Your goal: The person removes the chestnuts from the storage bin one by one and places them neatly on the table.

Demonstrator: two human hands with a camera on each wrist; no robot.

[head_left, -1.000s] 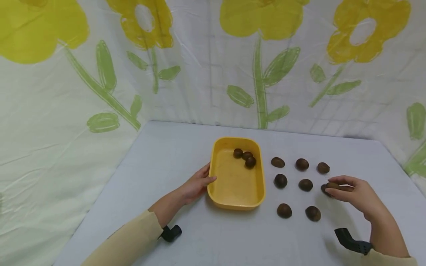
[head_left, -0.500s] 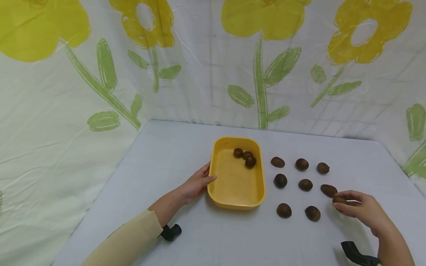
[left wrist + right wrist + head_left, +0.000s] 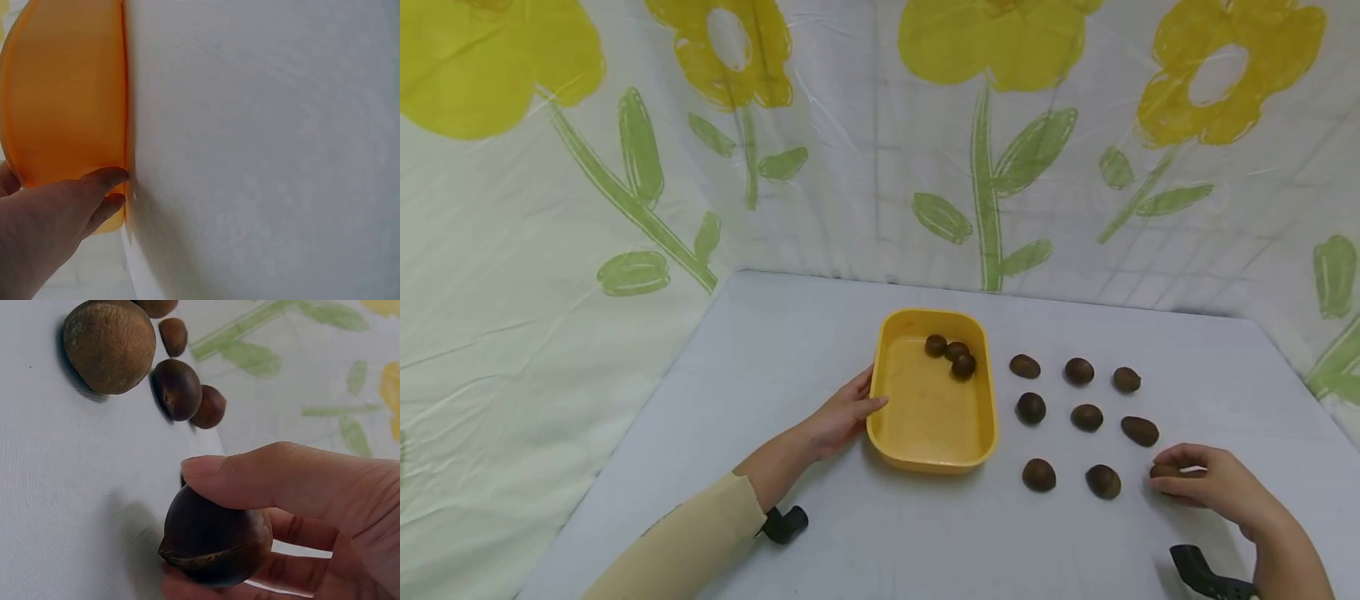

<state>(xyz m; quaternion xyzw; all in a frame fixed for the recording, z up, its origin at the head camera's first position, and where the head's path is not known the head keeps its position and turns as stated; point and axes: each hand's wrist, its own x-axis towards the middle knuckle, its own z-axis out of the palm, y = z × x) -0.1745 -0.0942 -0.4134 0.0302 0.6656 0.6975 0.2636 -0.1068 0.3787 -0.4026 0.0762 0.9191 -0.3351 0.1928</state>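
My left hand [image 3: 838, 421] grips the left wall of a yellow plastic tray [image 3: 906, 433], thumb over the rim and fingers outside. In the left wrist view its fingers lie along the tray's outer side [image 3: 69, 106]. Three chestnuts [image 3: 963, 366] sit in the tray's far right corner. At the right of the table, my right hand [image 3: 1221, 492] pinches a chestnut [image 3: 215, 534] between thumb and fingers, low over the cloth; whether it touches the cloth I cannot tell. To its left, other chestnuts [image 3: 1102, 482] lie in rows, three at the back, three in the middle, two in front.
A white cloth [image 3: 760, 333] covers the table. Behind it hangs a white curtain [image 3: 850, 233] printed with yellow flowers. Black wrist-worn devices [image 3: 786, 524] sit by both forearms.
My right hand has drawn away from the middle row toward the front right, lowering the pinched chestnut beside the front row. The middle row's right chestnut is uncovered. Left hand and tray stay put.
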